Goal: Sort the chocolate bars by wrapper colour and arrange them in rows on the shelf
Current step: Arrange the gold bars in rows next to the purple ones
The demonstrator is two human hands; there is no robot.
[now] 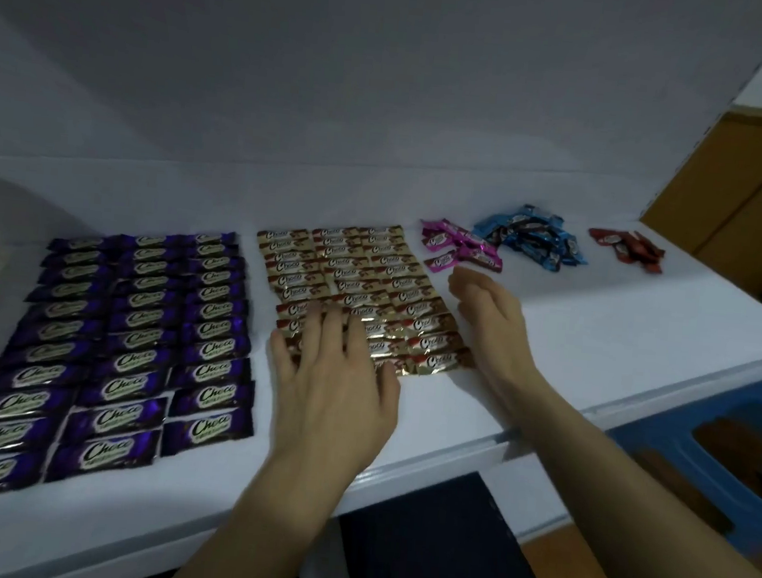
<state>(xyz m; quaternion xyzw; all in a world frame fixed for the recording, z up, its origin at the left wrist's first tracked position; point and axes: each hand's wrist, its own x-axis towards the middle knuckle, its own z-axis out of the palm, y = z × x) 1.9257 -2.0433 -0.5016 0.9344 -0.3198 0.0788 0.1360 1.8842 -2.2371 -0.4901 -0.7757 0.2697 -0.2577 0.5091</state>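
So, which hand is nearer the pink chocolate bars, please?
Right: right hand just in front of the pink chocolate bars; left hand on the gold bars, farther.

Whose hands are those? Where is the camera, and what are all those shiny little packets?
There is no machine here, just a person. The one picture comes from a camera worn on their head, looking forward and down, so you see their own two arms reaching out.

They stand at a white shelf. On it lie wrapped chocolate bars, sorted by colour. The purple bars are in neat rows on the left, and the gold bars are in rows in the middle. Further right are three small loose heaps not yet in rows: the pink bars, the blue bars and the red bars.

Nothing is being held. The left hand lies flat on the near gold bars with straight fingers. The right hand is open too, at the right edge of the gold rows.
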